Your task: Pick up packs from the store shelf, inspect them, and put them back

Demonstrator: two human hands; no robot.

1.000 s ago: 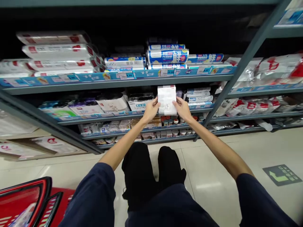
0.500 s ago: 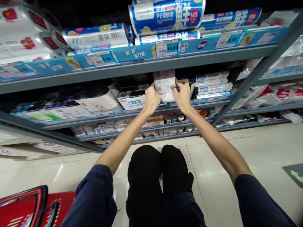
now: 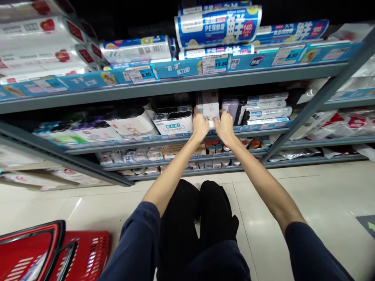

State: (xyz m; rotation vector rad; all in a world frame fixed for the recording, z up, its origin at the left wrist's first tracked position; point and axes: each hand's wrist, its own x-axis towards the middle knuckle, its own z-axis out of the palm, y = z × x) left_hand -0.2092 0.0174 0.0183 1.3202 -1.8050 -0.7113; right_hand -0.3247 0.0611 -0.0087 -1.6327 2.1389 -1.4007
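A white wrapped pack [image 3: 208, 105] stands on the middle shelf, with both hands gripping its front sides. My left hand [image 3: 200, 123] closes on its left edge, thumb and fingers bent. My right hand [image 3: 225, 127] pinches its right edge near the bottom. Print on the pack is too small to read, and its back is in shadow. To its left sits a white and black pack of bag rolls [image 3: 173, 124]. A purple-grey pack [image 3: 231, 107] and several white rolls [image 3: 267, 113] lie to its right.
Above the hands runs a shelf edge [image 3: 175, 80] carrying price tags and blue bag rolls [image 3: 218, 27]. Small jars [image 3: 219, 148] stand on the shelf below. A slanted upright [image 3: 316, 105] is at right. A red shopping basket [image 3: 90, 253] rests on the floor at lower left.
The view has shifted slightly, moving the shelves rightward in the picture. Both hands sit a little lower on the white pack, and the purple-grey pack beside it shows more.
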